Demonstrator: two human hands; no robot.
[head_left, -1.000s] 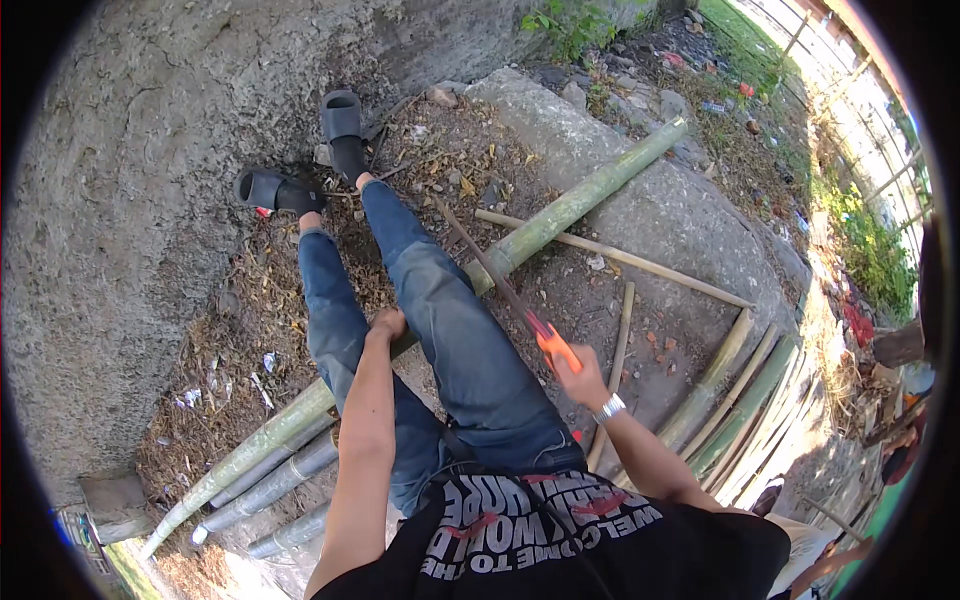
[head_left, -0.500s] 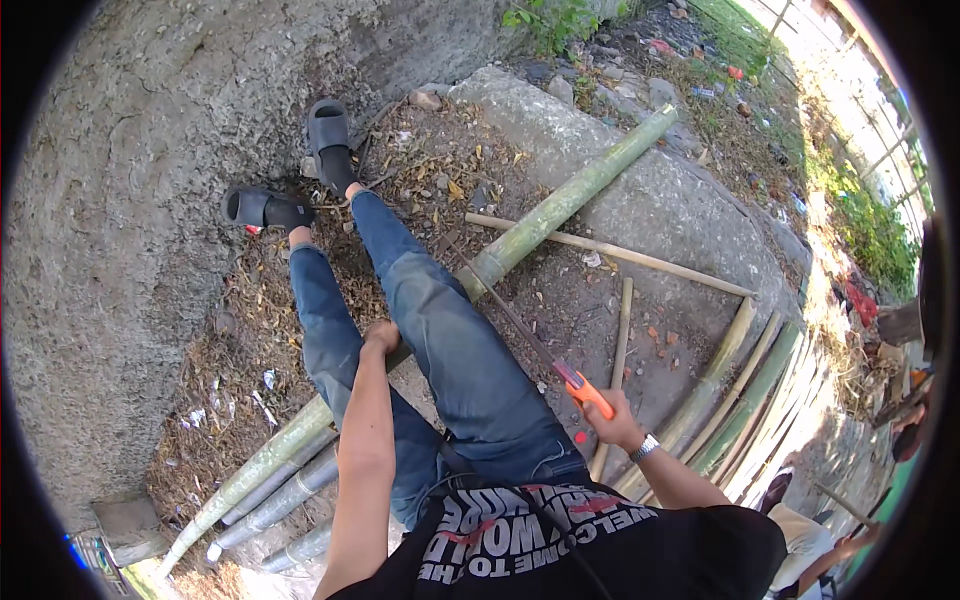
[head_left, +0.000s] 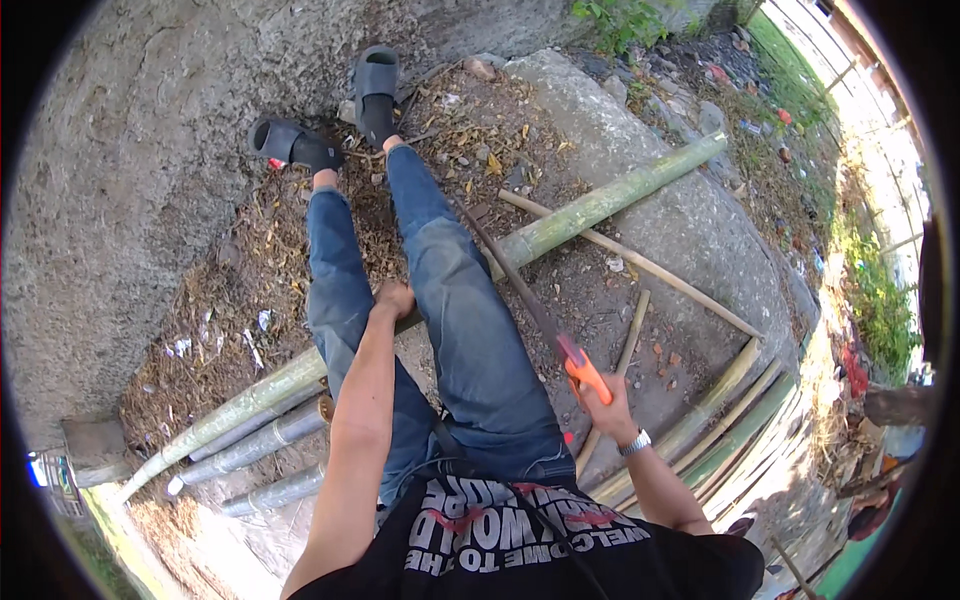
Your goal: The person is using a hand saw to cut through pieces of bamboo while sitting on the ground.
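A thick green bamboo pole [head_left: 630,190] runs slantwise from the lower left to the upper right, passing beneath my legs. Between my thighs, my left hand [head_left: 396,296] is closed on the pole, its fingers partly hidden. My right hand [head_left: 606,406] grips the orange handle of a handsaw [head_left: 535,310]. Its dark blade lies across the pole just right of my knee, with the tip pointing away from me. Any cut under the blade is too small to make out.
The pole's far end rests over a large flat rock [head_left: 690,245]. Thin sticks [head_left: 660,275] lie under and beside it. More bamboo poles [head_left: 250,447] lie at the lower left, others [head_left: 740,430] at the right. A rough wall [head_left: 150,200] rises beyond my feet.
The saw has slid a little forward across the pole with my right hand. My left hand stays on the pole. The whole view has shifted slightly.
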